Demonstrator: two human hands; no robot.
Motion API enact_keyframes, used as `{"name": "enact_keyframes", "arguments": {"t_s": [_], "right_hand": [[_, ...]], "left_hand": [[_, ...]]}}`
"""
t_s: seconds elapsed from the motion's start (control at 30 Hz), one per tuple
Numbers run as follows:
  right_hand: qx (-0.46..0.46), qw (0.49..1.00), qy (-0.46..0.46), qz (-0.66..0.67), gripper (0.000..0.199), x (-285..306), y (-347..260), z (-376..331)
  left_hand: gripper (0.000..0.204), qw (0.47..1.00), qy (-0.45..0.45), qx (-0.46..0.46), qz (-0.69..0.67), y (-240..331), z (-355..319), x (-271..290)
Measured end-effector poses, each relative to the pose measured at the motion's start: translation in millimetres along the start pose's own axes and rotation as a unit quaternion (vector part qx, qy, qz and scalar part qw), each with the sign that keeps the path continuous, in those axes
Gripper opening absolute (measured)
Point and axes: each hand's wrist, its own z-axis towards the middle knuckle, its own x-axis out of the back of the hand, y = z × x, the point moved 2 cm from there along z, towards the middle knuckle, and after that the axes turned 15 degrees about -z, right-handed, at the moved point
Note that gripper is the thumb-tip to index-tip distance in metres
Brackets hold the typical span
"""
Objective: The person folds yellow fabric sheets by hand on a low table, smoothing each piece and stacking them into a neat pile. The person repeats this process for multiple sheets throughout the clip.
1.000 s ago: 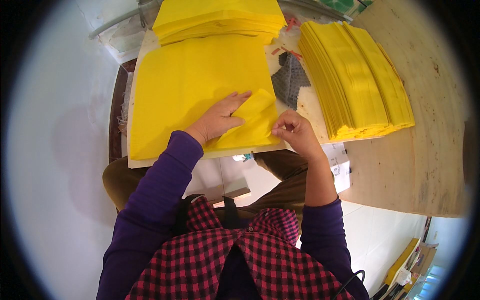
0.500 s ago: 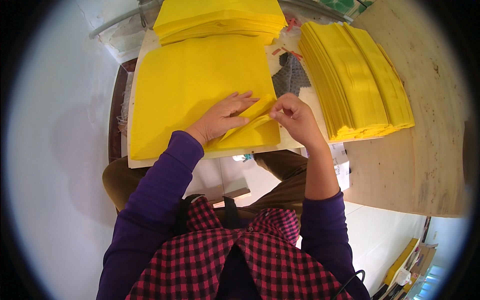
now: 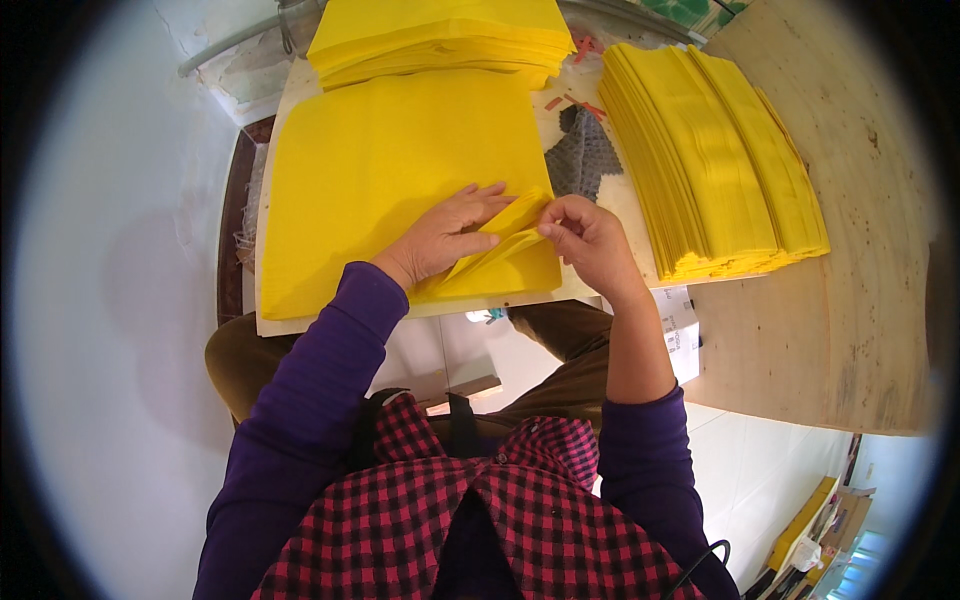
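A large yellow fabric sheet [image 3: 400, 140] lies flat on the table in front of me, with its near right corner lifted and folded back. My left hand [image 3: 455, 232] rests on the sheet with its fingers stretched out, palm down beside the raised fold. Thumb and forefinger of my right hand [image 3: 585, 240] pinch the tip of that lifted corner. Under the fold, more yellow fabric shows. Whether the pinched corner is one layer or more, I cannot tell.
A stack of yellow sheets [image 3: 440, 40] stands at the far side. To the right lies a thick pile of folded yellow fabric [image 3: 710, 160]. Between them are a grey textured cloth [image 3: 582, 155] and red scraps. A wooden board [image 3: 800, 330] is at the far right.
My right hand has shifted very slightly, still pinching the corner. The left hand and the sheet look the same.
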Motion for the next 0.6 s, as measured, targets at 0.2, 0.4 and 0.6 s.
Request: {"name": "enact_keyframes", "arguments": {"t_s": [0.2, 0.4, 0.6], "right_hand": [[-0.030, 0.991, 0.010, 0.128, 0.007, -5.0, 5.6, -10.4], [-0.011, 0.966, 0.065, 0.248, 0.035, -17.7, 9.3, -21.5], [-0.049, 0.969, 0.055, 0.237, 0.070, -21.9, 9.1, -25.3]], "left_hand": [[0.050, 1.000, -0.014, -0.021, 0.017, -5.4, 1.6, -0.1], [0.052, 0.996, -0.005, -0.060, 0.073, -4.2, -0.9, -2.6], [0.053, 0.994, -0.015, -0.073, 0.079, -1.3, -2.0, -1.9]]}}
